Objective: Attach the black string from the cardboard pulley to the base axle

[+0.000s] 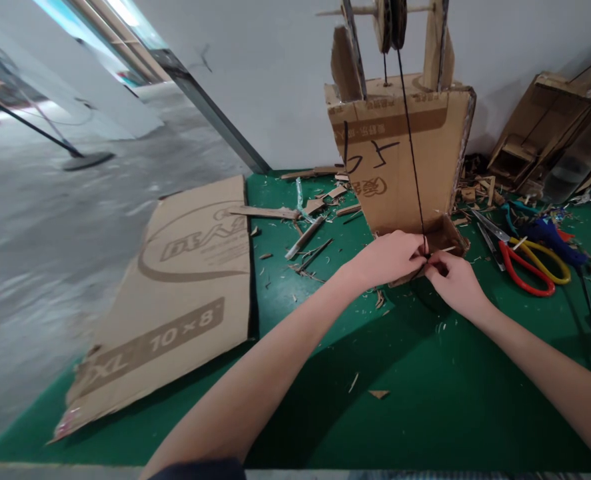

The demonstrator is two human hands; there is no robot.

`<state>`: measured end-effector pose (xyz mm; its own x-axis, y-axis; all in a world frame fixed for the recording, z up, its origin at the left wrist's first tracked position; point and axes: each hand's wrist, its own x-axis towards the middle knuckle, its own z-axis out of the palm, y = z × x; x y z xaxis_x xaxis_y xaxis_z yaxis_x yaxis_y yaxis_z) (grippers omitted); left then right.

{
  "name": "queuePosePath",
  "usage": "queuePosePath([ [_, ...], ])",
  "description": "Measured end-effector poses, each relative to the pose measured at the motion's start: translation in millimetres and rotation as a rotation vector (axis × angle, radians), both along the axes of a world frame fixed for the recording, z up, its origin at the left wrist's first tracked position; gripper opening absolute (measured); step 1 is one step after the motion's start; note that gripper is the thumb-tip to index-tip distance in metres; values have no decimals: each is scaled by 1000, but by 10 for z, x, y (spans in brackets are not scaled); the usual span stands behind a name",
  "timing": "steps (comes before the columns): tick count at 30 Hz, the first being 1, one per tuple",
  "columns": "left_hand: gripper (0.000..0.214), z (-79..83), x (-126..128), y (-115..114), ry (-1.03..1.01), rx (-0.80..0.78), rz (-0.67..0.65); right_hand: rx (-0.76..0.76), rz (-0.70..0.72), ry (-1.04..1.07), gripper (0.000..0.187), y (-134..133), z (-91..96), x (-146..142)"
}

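A dark string (411, 143) runs down from a cardboard pulley wheel (390, 23) on a stick axle at the top of a cardboard structure (400, 147). At the string's lower end, my left hand (395, 259) pinches it, fingers closed. My right hand (452, 280) meets it from the right, thumb and fingertips pressed together at the same spot. Both are in front of a small open cardboard box (452, 233) at the structure's base, partly hidden by my hands. A thin light stick pokes out near my right fingertips.
On the left a large flat cardboard sheet (190, 280) overhangs the green table (325, 413). Scissors (530, 260) with red and yellow handles and a blue tool (550, 240) with a cord lie right. Cardboard scraps (320, 203) litter the back; another cardboard piece (545, 133) leans on the wall.
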<state>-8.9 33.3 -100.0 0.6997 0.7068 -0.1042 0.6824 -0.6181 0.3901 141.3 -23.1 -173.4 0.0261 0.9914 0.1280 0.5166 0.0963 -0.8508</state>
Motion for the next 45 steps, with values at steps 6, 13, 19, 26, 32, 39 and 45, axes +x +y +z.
queuePosePath([
  [6,22,-39,-3,2,47,69,-83,-11,-4,20,14,7,-7,-1],
  [13,23,-16,11,18,12,-17,-21,41,-57,4,17,-37,-21,-32],
  [19,26,-32,13,41,14,-20,-21,33,-39,63,17,-26,-97,-15],
  [26,29,-10,6,50,12,-45,-31,37,-50,39,16,-24,-80,-20],
  [32,31,16,-17,67,-20,-117,-56,32,-58,-6,16,-20,-64,-17],
  [39,26,20,23,6,-21,-76,29,18,-46,26,18,-43,-49,-23],
  [45,25,-17,24,7,-16,-59,46,39,-42,92,18,-72,-89,-13],
])
